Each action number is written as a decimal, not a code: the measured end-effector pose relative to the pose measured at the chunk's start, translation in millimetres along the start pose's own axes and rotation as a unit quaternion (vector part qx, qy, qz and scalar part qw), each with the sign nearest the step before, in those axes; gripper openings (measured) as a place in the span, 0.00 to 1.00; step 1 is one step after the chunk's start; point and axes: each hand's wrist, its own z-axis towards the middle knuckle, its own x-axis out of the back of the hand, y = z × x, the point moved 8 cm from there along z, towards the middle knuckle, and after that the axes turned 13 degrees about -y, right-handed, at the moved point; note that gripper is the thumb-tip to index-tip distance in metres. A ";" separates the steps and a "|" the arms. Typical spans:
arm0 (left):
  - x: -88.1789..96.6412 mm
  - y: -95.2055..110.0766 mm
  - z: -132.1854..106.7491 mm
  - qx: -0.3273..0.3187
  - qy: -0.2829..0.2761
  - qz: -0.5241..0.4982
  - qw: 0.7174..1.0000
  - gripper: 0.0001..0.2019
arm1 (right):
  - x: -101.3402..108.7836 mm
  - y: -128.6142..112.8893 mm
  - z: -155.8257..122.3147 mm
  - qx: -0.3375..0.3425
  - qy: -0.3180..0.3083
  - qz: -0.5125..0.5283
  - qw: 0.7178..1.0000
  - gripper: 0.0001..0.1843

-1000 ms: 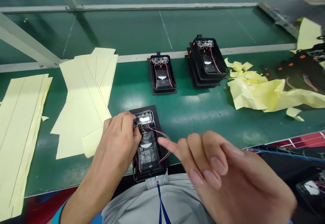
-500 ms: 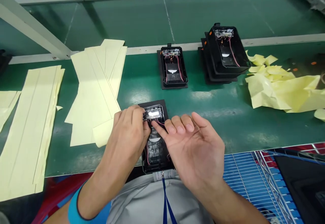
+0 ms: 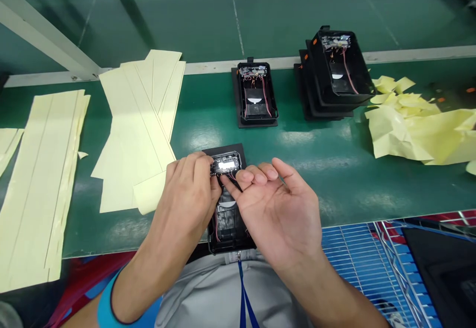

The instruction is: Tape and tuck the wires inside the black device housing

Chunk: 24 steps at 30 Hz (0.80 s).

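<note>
"What's changed?"

"The right hand has come in over the black housing, half open, holding nothing visible, its index fingertip by the wires below the board"

"And the left hand?"

"Curled, fingertips at the board's left end; whether they grip, I can't tell. The housing lies on a black mat on the green bench"

Bright overhead light glares off the green workbench.

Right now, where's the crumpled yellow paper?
In the head view, the crumpled yellow paper lies on the green bench mat at far right, just beside the stacked black housings.
</note>
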 end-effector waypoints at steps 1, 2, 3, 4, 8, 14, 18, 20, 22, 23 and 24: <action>0.2 0.2 -0.2 -0.001 0.001 -0.001 1.000 0.11 | -0.5 -0.2 0.6 -0.001 -0.003 -0.002 1.000 0.20; 0.4 0.3 -0.4 -0.002 0.002 -0.001 1.000 0.11 | -0.8 -0.4 1.1 0.000 -0.004 -0.005 1.000 0.20; 0.6 0.2 -0.5 -0.002 0.003 -0.002 1.000 0.11 | -1.0 -0.5 1.6 -0.001 -0.006 -0.007 1.000 0.19; 0.6 0.1 -0.6 -0.001 0.003 -0.002 1.000 0.11 | -1.3 -0.4 2.0 -0.002 -0.008 -0.009 1.000 0.19; 0.6 0.4 -0.5 -0.004 0.000 -0.005 1.000 0.11 | -1.8 1.3 3.6 -0.010 -0.018 -0.001 1.000 0.19; -0.1 0.6 -1.0 -0.003 0.000 -0.004 1.000 0.11 | -0.3 -0.1 6.4 -0.020 -0.008 0.040 0.999 0.16; -0.8 0.1 -0.9 0.000 0.003 -0.004 1.000 0.12 | -0.5 -2.4 8.0 -0.028 0.005 0.052 0.998 0.15; -0.8 0.5 -0.7 -0.002 0.007 -0.006 1.000 0.12 | 0.7 -2.6 8.1 -0.031 0.026 0.073 0.997 0.14; -1.2 0.8 -0.4 -0.005 0.007 -0.006 1.000 0.13 | 0.9 -2.5 8.6 -0.031 0.043 0.093 0.994 0.13; -1.3 0.9 -0.3 -0.006 0.008 -0.005 1.000 0.13 | 0.8 -2.0 8.9 -0.032 0.051 0.101 0.993 0.12; -1.4 0.7 -0.2 -0.006 0.009 -0.005 1.000 0.13 | 0.9 -1.1 9.3 -0.034 0.059 0.109 0.992 0.12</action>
